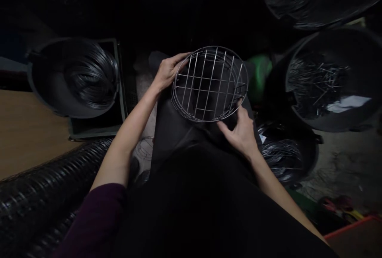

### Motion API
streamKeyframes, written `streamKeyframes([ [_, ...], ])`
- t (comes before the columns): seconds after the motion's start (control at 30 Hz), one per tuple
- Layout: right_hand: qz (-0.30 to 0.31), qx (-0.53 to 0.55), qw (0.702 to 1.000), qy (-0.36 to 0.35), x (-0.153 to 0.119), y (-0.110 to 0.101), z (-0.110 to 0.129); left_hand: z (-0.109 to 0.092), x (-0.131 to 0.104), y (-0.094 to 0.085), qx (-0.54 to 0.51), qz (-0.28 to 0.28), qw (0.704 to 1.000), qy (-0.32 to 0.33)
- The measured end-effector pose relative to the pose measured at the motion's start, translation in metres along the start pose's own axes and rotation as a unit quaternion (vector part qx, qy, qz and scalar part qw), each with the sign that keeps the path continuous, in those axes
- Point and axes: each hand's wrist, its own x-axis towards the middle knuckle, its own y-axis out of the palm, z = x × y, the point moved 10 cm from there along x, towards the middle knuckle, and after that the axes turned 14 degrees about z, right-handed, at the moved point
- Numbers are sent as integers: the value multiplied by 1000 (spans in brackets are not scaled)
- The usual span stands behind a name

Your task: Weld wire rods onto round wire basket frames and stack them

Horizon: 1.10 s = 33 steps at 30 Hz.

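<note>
Steel wire forms the round grid [211, 79] above the lap [168, 130]. The left hand [167, 72] holds its upper-left rim; the right hand's [244, 132] thumb and fingers hold its lower right. Gripped only at the edge, it could tip if either hold slackens; wire ends might prick skin.

Dim light is leaving the far background at twelve o'clock nearly black. A tan wooden surface [32, 130] is spreading at nine o'clock. Rough grey floor [340, 162] is showing at four o'clock, with a paler strip [143, 77] running near the centre. At three o'clock, a large dark tub [349, 119] is standing, and a green patch [261, 73] is glowing faintly between it and the centre.
</note>
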Motion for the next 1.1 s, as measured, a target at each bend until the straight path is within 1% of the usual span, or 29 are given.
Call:
streamKeyframes([
  [0.1, -2, 0, 999, 33, 1, 5, 1, -2, -2, -2, -3, -2, 1000, 14],
  [0.17, 1, 9, 999, 43, 3, 6, -1, -1, -3, -3, -9, -7, 1000, 17],
  [0.3, 57, 14, 998, 26, 1, 13, -1, 5, -3, -3, -21, -7, 1000, -10],
  [0.37, 67, 15, 997, 24, 1, 15, -1, 8, -2, -3, -22, -6, 999, -23],
  [0.43, 44, 22, 998, 47, 2, 18, -3, 10, -2, -3, -19, -5, 999, -26],
  [0.53, -6, 41, 995, 93, 3, 29, -4, 8, -3, -5, -14, -11, 1000, -19],
  [0.6, -25, 56, 993, 97, 3, 39, 0, 3, -6, -10, -19, -27, 999, -11],
  [0.67, -35, 72, 994, 80, 4, 43, 4, -1, -8, -16, -27, -40, 999, -12],
  [0.7, -33, 81, 994, 61, 6, 41, 4, -1, -9, -20, -28, -49, 998, -19],
  [0.73, -25, 89, 995, 33, 8, 36, 4, 1, -9, -19, -29, -30, 998, -41],
  [0.77, -14, 97, 995, -1, 11, 27, 3, 5, -10, -23, -27, -37, 997, -65],
  [0.8, -8, 102, 994, -35, 14, 13, -3, 8, -10, -21, -25, -21, 995, -91],
  [0.83, -13, 105, 993, -59, 17, -8, -14, 11, -11, -21, -21, -12, 993, -111],
  [0.87, -34, 103, 992, -64, 22, -35, -33, 11, -12, -22, -15, -12, 992, -122],
  [0.9, -70, 95, 992, -43, 29, -66, -60, 9, -13, -23, -6, -13, 992, -124],
  [0.93, -120, 78, 990, 9, 36, -99, -94, 6, -13, -25, 5, -21, 993, -120],
  [0.97, -151, 46, 984, 81, 47, -126, -132, 3, -13, -27, 16, -27, 993, -115],
  [1.0, -143, 7, 977, 156, 61, -145, -168, 1, -13, -29, 27, -27, 993, -113],
  [1.03, -116, -27, 970, 213, 79, -156, -199, 2, -11, -29, 30, -17, 992, -124],
  [1.07, -98, -40, 964, 244, 96, -163, -225, 4, -10, -30, 21, -3, 989, -145],
  [1.1, -73, -49, 960, 267, 113, -164, -246, 8, -9, -31, -4, 8, 985, -171],
])
